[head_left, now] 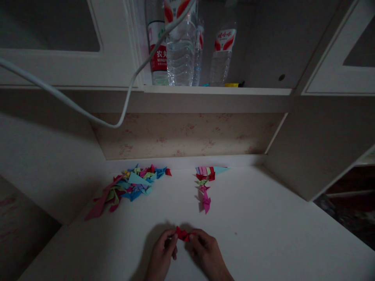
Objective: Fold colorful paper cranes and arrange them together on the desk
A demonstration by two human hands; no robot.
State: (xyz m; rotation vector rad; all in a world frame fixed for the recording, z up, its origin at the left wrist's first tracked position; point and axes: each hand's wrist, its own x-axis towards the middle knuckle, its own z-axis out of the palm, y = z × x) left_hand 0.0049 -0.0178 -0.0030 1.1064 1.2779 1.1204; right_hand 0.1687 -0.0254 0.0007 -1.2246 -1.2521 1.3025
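Note:
A small red folded-paper piece (183, 234) is held between my two hands, low in the middle of the view, above the white tabletop (258, 234). My left hand (165, 249) pinches its left end between thumb and fingers. At the right end, my right hand (206, 248) grips it the same way. The paper's exact folded shape is too small and dark to tell. Beyond my hands, a short row of folded papers (206, 201) in pink, green and red runs toward the back edge. To the left lies a heap of many-coloured folded papers (136, 183).
Overhead, a shelf (216, 90) holds several clear plastic bottles (181, 54). A white cable (114, 125) hangs in front of it at the upper left. Cabinet side panels (319, 140) flank the table, and patterned wallpaper (187, 134) covers the back wall.

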